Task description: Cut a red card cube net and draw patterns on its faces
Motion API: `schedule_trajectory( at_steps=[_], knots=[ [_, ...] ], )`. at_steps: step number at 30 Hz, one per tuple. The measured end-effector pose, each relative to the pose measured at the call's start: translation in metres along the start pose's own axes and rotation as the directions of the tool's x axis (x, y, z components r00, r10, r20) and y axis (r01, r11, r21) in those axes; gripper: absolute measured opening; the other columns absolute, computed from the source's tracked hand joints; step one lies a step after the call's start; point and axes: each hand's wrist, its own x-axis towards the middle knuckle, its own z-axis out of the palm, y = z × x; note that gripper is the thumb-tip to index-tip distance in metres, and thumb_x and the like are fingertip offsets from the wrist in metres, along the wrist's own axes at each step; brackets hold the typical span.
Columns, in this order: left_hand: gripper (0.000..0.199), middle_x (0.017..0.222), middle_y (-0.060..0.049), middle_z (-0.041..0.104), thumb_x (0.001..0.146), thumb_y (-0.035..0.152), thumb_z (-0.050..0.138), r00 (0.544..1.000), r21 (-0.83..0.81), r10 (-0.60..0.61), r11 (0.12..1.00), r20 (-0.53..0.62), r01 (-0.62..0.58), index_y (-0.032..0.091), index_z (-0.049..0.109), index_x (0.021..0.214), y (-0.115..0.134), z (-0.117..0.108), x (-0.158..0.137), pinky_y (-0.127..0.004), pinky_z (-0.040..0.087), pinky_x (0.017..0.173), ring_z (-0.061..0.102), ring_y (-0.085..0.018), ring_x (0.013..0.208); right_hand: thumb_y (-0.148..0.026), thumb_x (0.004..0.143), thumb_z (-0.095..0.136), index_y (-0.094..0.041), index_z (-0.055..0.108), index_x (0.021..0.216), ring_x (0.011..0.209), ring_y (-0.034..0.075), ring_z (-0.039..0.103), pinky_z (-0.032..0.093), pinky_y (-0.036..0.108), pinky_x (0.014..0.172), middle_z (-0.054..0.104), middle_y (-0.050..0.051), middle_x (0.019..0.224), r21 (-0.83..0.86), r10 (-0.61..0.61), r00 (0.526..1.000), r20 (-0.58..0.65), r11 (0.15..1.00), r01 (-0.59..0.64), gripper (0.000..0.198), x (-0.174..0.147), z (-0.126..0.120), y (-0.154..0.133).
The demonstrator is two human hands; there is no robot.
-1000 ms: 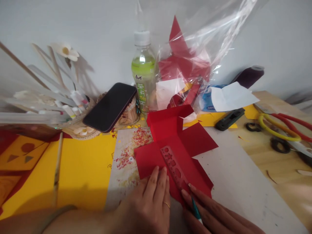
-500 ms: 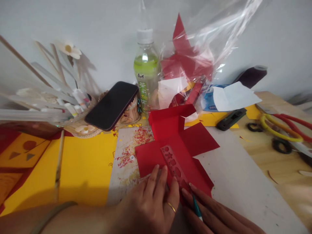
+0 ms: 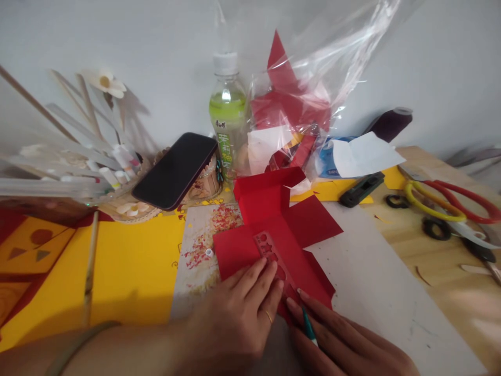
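A red card sheet (image 3: 238, 248), cut with flaps and partly folded up at its far end, lies in front of me. On it rests a clear stencil ruler (image 3: 261, 241) with shaped cut-outs. My left hand (image 3: 238, 308) presses the ruler down with its fingers stretched out; a ring is on one finger. Beside it, my right hand (image 3: 336, 334) grips a slim teal-and-white pen-like tool (image 3: 309, 328), fingertips at the ruler's near right edge. The tool's tip is hidden, so its exact kind does not show.
Yellow paper (image 3: 133, 261) and a thin stick (image 3: 90, 271) lie left. Behind stand a phone (image 3: 176, 169), a drink bottle (image 3: 227, 115) and a plastic bag (image 3: 297, 99) of red paper. Scissors (image 3: 434, 209) and a black-handled cutter (image 3: 360, 190) lie right, on or near the grey board (image 3: 368, 261).
The left fingers have slid slightly farther up the ruler, covering more of its cut-outs. The whole view has shifted a little; both hands stay at the red card.
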Motion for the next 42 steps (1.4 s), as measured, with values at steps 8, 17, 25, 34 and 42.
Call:
schedule_trajectory(
  at_steps=[8, 17, 25, 34, 42],
  knots=[
    [0.039, 0.115, -0.017, 0.068, 0.097, 0.014, 0.029, 1.000, -0.040, -0.003, 0.999, -0.008, 0.002, 0.013, 0.064, 0.112, -0.001, 0.002, -0.001, -0.039, 0.056, 0.085, 0.064, -0.030, 0.110, -0.009, 0.098, 0.022, -0.016, 0.071, 0.098, 0.092, 0.025, 0.072, 0.063, 0.028, 0.065, 0.074, 0.007, 0.106, -0.009, -0.001, 1.000, 0.018, 1.000, 0.001, 0.049, 0.017, -0.008, 0.003],
    [0.039, 0.121, -0.021, 0.064, 0.098, 0.015, 0.029, 0.997, -0.021, 0.030, 0.999, 0.073, -0.029, 0.009, 0.062, 0.117, -0.001, 0.001, -0.004, -0.036, 0.057, 0.081, 0.062, -0.032, 0.113, -0.023, 0.099, 0.037, -0.013, 0.069, 0.106, 0.112, 0.027, 0.064, 0.062, 0.031, 0.078, 0.070, 0.012, 0.119, 0.151, 0.054, 0.998, 0.043, 0.987, -0.059, 0.034, 0.007, -0.011, 0.004],
    [0.034, 0.115, -0.021, 0.067, 0.096, 0.012, 0.033, 0.999, -0.012, 0.042, 0.999, 0.018, -0.042, 0.010, 0.063, 0.113, 0.000, 0.006, -0.005, -0.034, 0.057, 0.076, 0.065, -0.030, 0.108, -0.040, 0.095, 0.052, -0.026, 0.073, 0.099, 0.058, 0.016, 0.073, 0.061, 0.020, 0.055, 0.078, 0.002, 0.078, 0.538, 0.666, 0.745, 0.038, 0.615, -0.577, 0.025, 0.021, -0.030, 0.048],
    [0.036, 0.113, -0.019, 0.069, 0.097, 0.013, 0.031, 0.999, -0.001, 0.040, 0.999, -0.017, -0.040, 0.012, 0.064, 0.109, 0.000, 0.006, -0.003, -0.033, 0.057, 0.074, 0.066, -0.029, 0.106, -0.038, 0.085, 0.057, -0.020, 0.067, 0.066, 0.050, 0.012, 0.049, 0.037, 0.022, 0.044, 0.055, -0.003, 0.053, 0.762, 0.645, 0.670, 0.367, 0.204, -0.615, 0.028, 0.071, -0.020, 0.069],
    [0.035, 0.113, -0.019, 0.069, 0.097, 0.014, 0.031, 0.999, 0.005, 0.046, 0.999, 0.008, -0.046, 0.011, 0.064, 0.109, -0.002, 0.003, -0.001, -0.031, 0.055, 0.077, 0.066, -0.028, 0.107, -0.033, 0.082, 0.060, -0.020, 0.047, 0.063, 0.054, 0.010, 0.036, 0.026, 0.022, 0.046, 0.045, -0.006, 0.059, 0.813, 0.579, 0.698, 0.421, 0.099, -0.573, 0.027, 0.074, 0.004, 0.056]
  ],
)
